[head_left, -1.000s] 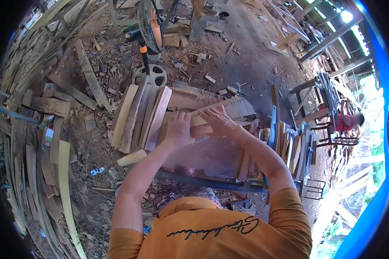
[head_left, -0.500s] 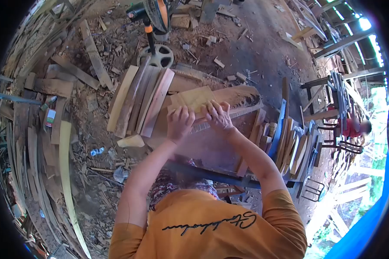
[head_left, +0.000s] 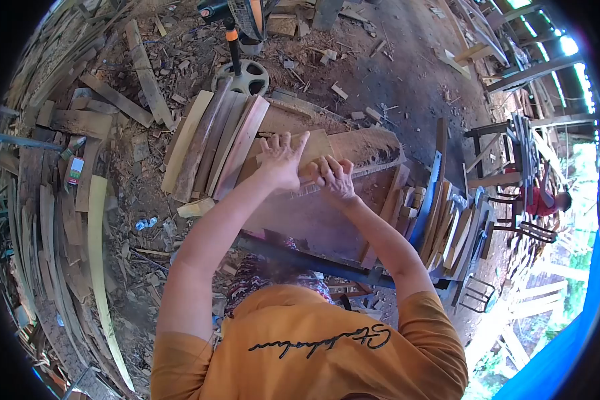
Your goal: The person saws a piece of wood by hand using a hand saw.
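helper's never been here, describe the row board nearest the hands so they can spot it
Find the standing fan, then the row of long boards below its spoked base in the picture. The pinkish board ends that row on the side nearest the left hand; its neighbours look browner or yellower.

At six o'clock, the orange shirt (head_left: pixel 287 370) bears inverted black script, apparently "Stockholm". At nine o'clock, markings on the red-and-white item (head_left: pixel 75 171) are illegible.

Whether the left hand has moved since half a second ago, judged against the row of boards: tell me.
Yes. Against the row of boards beside it, the left hand has moved forward, towards their far ends.
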Tool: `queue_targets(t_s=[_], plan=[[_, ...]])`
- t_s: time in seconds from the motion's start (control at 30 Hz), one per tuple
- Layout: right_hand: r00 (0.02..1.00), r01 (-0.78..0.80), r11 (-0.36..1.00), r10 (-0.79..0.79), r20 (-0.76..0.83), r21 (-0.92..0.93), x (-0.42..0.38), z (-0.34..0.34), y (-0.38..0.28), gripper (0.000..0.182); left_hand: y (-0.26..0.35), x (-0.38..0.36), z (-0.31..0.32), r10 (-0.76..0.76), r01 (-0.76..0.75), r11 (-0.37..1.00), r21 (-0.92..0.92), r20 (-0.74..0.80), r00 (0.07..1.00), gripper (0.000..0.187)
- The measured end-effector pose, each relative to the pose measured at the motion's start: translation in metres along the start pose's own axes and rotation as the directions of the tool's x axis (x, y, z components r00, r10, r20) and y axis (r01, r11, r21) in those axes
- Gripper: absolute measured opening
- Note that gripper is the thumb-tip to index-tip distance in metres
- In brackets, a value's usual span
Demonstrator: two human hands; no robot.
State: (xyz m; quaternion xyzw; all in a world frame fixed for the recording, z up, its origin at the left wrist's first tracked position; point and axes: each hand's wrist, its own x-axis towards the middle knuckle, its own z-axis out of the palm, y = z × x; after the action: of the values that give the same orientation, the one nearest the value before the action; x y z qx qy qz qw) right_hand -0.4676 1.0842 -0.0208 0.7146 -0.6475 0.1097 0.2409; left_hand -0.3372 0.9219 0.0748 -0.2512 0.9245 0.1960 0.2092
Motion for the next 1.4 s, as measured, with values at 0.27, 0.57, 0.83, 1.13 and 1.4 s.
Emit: queue_targets(t_s=[0.27,0.57,0.83,1.13,1.4], plan=[[0.999,0.029,0.999,-0.029,0.027,-0.026,-0.001,-0.019,0.004,0.051,0.003,-0.009,0.013,0.067,-0.061,0.997,0.04,-0.164,0.984,0.119],[0.932,-0.351,0.822,0.262,0.25,0.447,-0.011,-0.073,0.012,0.056,0.01,-0.011,0.052,0.089,-0.017,0.981,0.192,-0.378,0.922,0.128],[0.538,-0.832,0.396,0.747,0.391,0.388,0.045,-0.034,-0.023,0.065,0.008,-0.011,0.057,0.11,-0.057,0.989,0.133,-0.433,0.895,0.131],[0.496,-0.847,0.304,0.748,0.442,0.436,0.041,-0.039,-0.018,0.059,-0.04,-0.035,0.115,-0.499,-0.191,0.344,-0.919,-0.351,0.792,0.072],[0.494,-0.803,0.175,0.73,0.473,0.569,0.019,-0.016,0.001,0.049,-0.038,-0.017,0.165,-0.58,-0.127,0.234,-0.964,-0.244,0.778,0.052]])
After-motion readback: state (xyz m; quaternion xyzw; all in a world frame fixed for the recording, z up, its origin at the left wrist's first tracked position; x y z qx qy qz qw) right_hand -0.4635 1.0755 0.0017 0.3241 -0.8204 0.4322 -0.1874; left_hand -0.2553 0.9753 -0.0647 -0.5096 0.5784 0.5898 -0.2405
